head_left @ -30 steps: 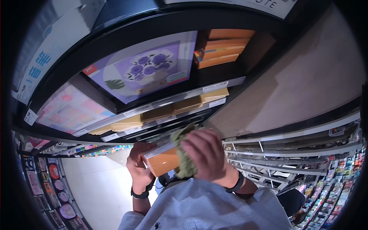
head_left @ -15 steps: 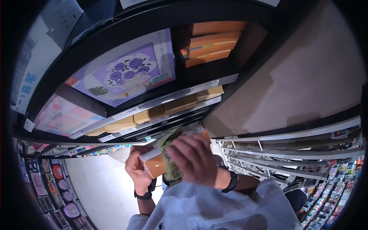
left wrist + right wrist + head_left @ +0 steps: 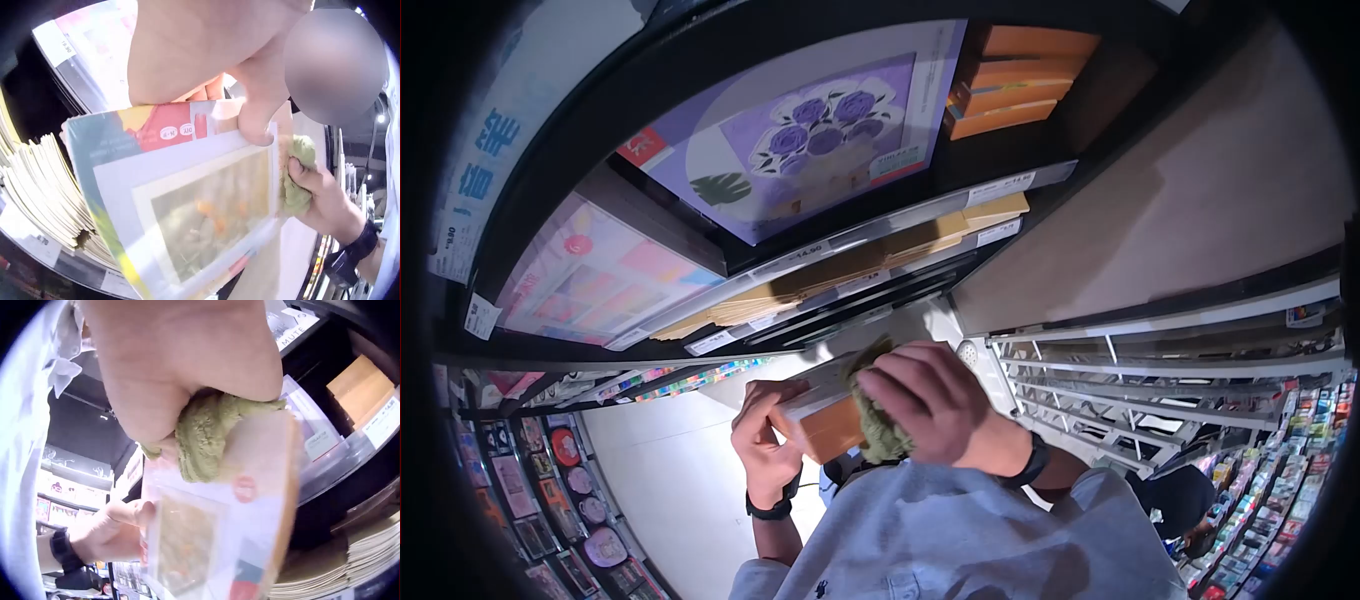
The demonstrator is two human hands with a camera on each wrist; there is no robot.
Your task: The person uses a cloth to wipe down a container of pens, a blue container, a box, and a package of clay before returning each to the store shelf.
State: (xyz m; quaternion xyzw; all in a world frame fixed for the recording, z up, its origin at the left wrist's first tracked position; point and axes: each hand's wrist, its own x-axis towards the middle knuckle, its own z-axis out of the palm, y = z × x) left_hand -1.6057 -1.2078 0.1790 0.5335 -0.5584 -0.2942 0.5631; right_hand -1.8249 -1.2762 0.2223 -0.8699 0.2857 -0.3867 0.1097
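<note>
My left hand grips one end of a flat box with glossy orange sides, held up in front of the body. In the left wrist view the box's printed face shows a framed picture, "DIY" lettering and coloured corners, with the left thumb lying on it. My right hand grips a crumpled green cloth against the box, away from the left hand. The right wrist view shows the cloth folded over the box's edge, under the curled fingers.
Ahead is a dark shelf with a purple flower-picture box and stacked orange boxes. Below them, brown paper goods lie behind a price-label rail. White racks stand to the right, and a display of goods to the left.
The right hand and cloth slid left along the box toward the left hand, then back right. The left hand kept its hold. The head view shifted slightly.
</note>
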